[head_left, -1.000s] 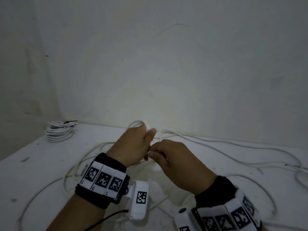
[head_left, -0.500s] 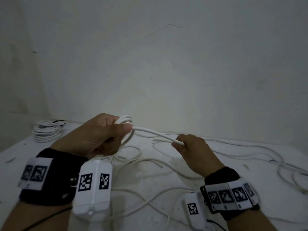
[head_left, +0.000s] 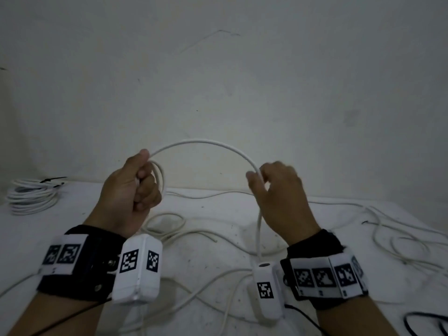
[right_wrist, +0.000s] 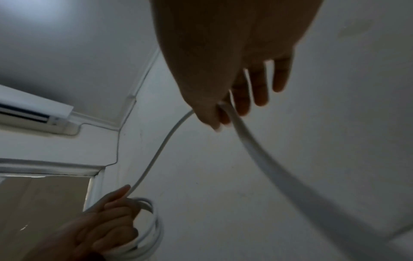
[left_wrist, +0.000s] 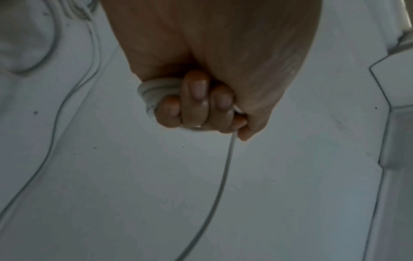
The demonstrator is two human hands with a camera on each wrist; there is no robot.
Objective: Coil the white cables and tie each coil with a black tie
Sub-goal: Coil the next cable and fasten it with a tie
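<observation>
The white cable [head_left: 203,144] arches in the air between both hands. The left hand [head_left: 126,192] has its fingers [left_wrist: 194,98] curled round a small coil [head_left: 158,175] of it, while the right hand [head_left: 281,195] pinches the strand between thumb and forefinger. Its slack trails below them over the surface [head_left: 211,253].

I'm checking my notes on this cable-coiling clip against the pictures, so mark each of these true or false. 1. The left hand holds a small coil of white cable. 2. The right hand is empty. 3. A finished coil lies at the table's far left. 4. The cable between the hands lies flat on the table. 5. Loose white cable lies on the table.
1. True: the left hand grips the small coil.
2. False: the right hand pinches the white cable.
3. True: the finished coil carries a black tie.
4. False: it arches in the air.
5. True: loose white cable lies on the table.
</observation>
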